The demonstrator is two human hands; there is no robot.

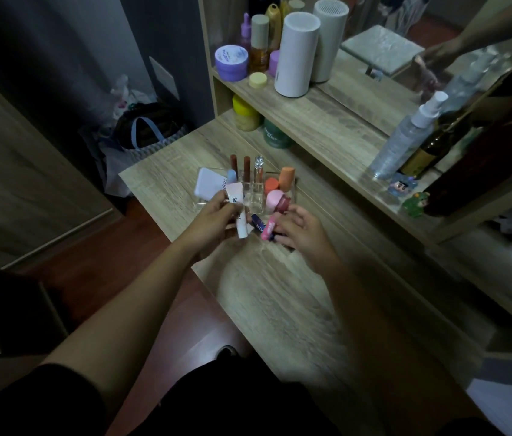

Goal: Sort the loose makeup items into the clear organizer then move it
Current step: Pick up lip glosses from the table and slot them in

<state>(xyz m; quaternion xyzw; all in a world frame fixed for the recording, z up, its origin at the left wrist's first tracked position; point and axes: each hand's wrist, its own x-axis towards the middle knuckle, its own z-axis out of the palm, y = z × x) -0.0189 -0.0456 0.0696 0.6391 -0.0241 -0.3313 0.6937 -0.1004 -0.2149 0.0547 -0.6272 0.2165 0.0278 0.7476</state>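
Note:
The clear organizer (292, 187) sits on the wooden vanity top (267, 278). Standing in it are three lip tubes (246, 166), a white compact (209, 184), a blue tube, orange sponges (286, 177) and a pink round item (275, 199). My left hand (213, 220) is shut on a white squeeze tube (238, 212), held just in front of the organizer's left side. My right hand (300, 229) grips a pink lip balm stick (267, 229). A dark blue stick (257, 222) lies between the two hands; which hand touches it is unclear.
A raised shelf (327, 121) behind carries a white cylinder (295, 55), purple jars, bottles, a spray bottle (405, 140) and small figurines (413, 202). Yellow and green jars stand under the shelf. A mirror runs along the right. Bags lie on the floor at left.

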